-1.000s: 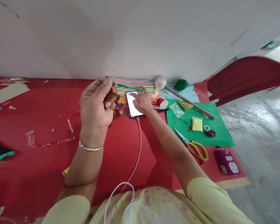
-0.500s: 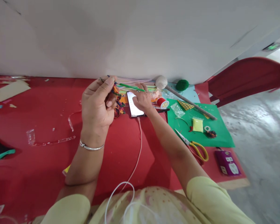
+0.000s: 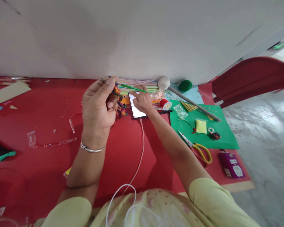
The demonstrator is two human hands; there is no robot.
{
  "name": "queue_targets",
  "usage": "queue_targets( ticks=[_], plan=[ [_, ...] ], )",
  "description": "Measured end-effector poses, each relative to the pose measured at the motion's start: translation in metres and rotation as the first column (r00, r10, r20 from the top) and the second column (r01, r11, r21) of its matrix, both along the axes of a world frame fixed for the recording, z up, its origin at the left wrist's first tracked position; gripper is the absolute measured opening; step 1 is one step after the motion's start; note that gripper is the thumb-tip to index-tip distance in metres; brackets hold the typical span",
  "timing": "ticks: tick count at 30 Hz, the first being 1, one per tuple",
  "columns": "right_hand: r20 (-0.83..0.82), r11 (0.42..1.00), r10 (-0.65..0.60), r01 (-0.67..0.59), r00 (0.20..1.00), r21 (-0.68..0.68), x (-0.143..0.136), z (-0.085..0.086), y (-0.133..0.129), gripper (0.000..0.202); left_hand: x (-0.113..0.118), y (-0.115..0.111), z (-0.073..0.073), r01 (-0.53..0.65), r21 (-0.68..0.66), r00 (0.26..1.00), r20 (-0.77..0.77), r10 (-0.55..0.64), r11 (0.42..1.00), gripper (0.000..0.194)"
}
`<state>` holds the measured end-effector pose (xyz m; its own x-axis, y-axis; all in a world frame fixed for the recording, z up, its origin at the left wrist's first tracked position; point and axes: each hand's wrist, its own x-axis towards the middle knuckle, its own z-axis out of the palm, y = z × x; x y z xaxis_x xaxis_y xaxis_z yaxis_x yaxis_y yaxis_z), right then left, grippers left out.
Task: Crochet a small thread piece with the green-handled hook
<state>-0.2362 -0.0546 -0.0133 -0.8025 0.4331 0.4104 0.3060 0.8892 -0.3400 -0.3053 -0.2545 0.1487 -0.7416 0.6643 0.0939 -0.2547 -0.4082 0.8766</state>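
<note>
Work surface: red-covered table (image 3: 125, 151) set against a pale grey wall (image 3: 132, 37), with a green sheet (image 3: 223, 138) on the right bearing part of a pair of scissors (image 3: 203, 153). Multicoloured yarn (image 3: 120, 100) hangs at the left fingertips, toward the wall side; whether its lower end rests on the table cannot be told. The green-handled crochet hook (image 3: 130, 87) spans from those fingertips across to the fingers of the other hand, above the smartphone (image 3: 139, 113). Risks, as judged: a slackened left pinch could let the loops slip off the hook, though the hook tip is too small to read; a sideways swing of the right hand might catch the handle and tug the yarn, or nudge the red thread spool (image 3: 165, 104) just beside it. A pull on the charging cable (image 3: 142, 142) could drag the phone. Pose: left hand (image 3: 98, 105) raised, forearm steep, silver bracelet (image 3: 92, 149) at the wrist, thumb and fingers closed in a pinch on the yarn. Right hand (image 3: 143, 101) reaches forward, forearm slanting inward, a finger extended over the lit screen; contact unclear. Cannot tell whether its other fingers grip the hook handle or merely lie against it.
</note>
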Motion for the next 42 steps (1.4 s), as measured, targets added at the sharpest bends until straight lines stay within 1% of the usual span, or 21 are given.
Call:
queue_targets(
  ticks=[4, 10, 16, 19, 22, 25, 28, 30, 35, 38, 42],
  plan=[
    [0.014, 1.000, -0.008, 0.008, 1.000, 0.008, 0.000, 0.000, 0.000, 0.048, -0.001, 0.000, -0.001, 0.002, 0.000, 1.000, 0.001, -0.002, 1.000, 0.017],
    [0.036, 0.999, -0.033, 0.033, 0.999, -0.001, 0.001, -0.001, 0.001, 0.047, -0.001, 0.000, 0.000, 0.032, 0.018, 0.997, 0.075, -0.033, 0.999, 0.015],
    [0.081, 1.000, -0.019, 0.018, 0.997, 0.019, -0.001, 0.002, -0.001, 0.047, 0.000, 0.001, 0.001, -0.003, 0.039, 0.995, 0.099, -0.001, 0.999, 0.014],
    [0.061, 1.000, -0.011, 0.010, 0.998, 0.014, -0.001, 0.003, -0.001, 0.048, -0.001, 0.002, 0.000, -0.010, 0.040, 0.995, 0.103, 0.006, 0.999, 0.013],
    [0.033, 1.000, -0.024, 0.024, 0.999, 0.009, 0.005, 0.006, 0.000, 0.049, -0.001, 0.002, 0.000, -0.013, 0.040, 0.994, 0.106, 0.009, 0.999, 0.013],
    [0.026, 0.998, -0.059, 0.058, 0.998, 0.010, 0.021, 0.009, 0.000, 0.051, -0.001, 0.001, 0.000, -0.017, 0.041, 0.994, 0.108, 0.012, 0.999, 0.014],
    [-0.001, 0.998, -0.061, 0.061, 0.998, 0.005, 0.047, 0.013, -0.004, 0.049, -0.001, 0.001, 0.000, -0.011, 0.043, 0.995, 0.101, 0.007, 0.999, 0.014],
    [-0.024, 1.000, -0.020, 0.020, 1.000, -0.010, 0.068, 0.016, -0.011, 0.047, -0.001, 0.001, 0.000, -0.008, 0.042, 0.995, 0.098, 0.003, 0.999, 0.013],
    [-0.052, 0.989, 0.144, -0.145, 0.988, -0.023, 0.114, 0.020, -0.037, 0.045, 0.002, 0.001, 0.001, 0.004, 0.037, 0.995, 0.101, -0.007, 0.999, 0.013],
    [-0.010, 0.983, 0.185, -0.185, 0.983, 0.005, 0.127, 0.015, -0.048, 0.046, 0.005, 0.002, 0.001, 0.020, 0.039, 0.994, 0.105, -0.024, 0.999, 0.014],
    [0.051, 0.989, 0.149, -0.150, 0.987, 0.011, 0.127, 0.007, -0.048, 0.045, 0.007, 0.001, 0.002, 0.012, 0.030, 0.996, 0.090, -0.015, 0.999, 0.014]
  ],
)
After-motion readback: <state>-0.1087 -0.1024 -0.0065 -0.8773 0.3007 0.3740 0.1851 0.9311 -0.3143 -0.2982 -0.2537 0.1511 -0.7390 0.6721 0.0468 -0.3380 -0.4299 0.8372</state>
